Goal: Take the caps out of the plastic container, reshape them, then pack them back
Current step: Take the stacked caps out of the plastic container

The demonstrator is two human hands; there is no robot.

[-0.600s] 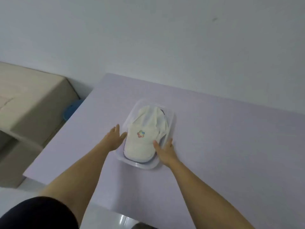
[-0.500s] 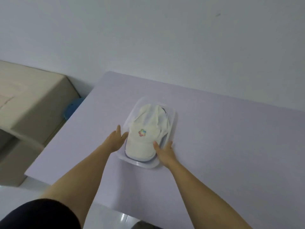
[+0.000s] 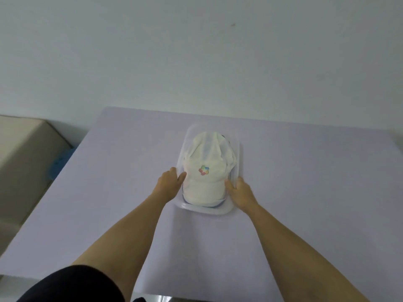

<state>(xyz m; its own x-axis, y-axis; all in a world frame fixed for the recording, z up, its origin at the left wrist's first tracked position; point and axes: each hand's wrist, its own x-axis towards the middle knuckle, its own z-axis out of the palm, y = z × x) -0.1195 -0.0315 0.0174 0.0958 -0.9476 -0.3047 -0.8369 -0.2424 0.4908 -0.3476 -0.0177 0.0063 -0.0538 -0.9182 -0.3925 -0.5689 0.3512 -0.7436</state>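
Observation:
A clear plastic container (image 3: 205, 211) lies in the middle of the lilac table (image 3: 309, 171). Inside it rests a white cap (image 3: 205, 182) with a small multicoloured logo on the front, brim towards me. A dark blue edge of something beneath it shows along the rim. My left hand (image 3: 170, 182) is against the container's left side, thumb touching the cap. My right hand (image 3: 239, 191) holds the right side, thumb pressed on the cap's edge and fingers on the rim.
A beige box-like piece of furniture (image 3: 26, 153) stands left of the table, with a blue object (image 3: 62, 162) on the floor between them. A plain wall rises just behind the table's far edge.
The view has turned, so the container now appears straight in front of me. Both hands stay at the container's sides, closer around the cap.

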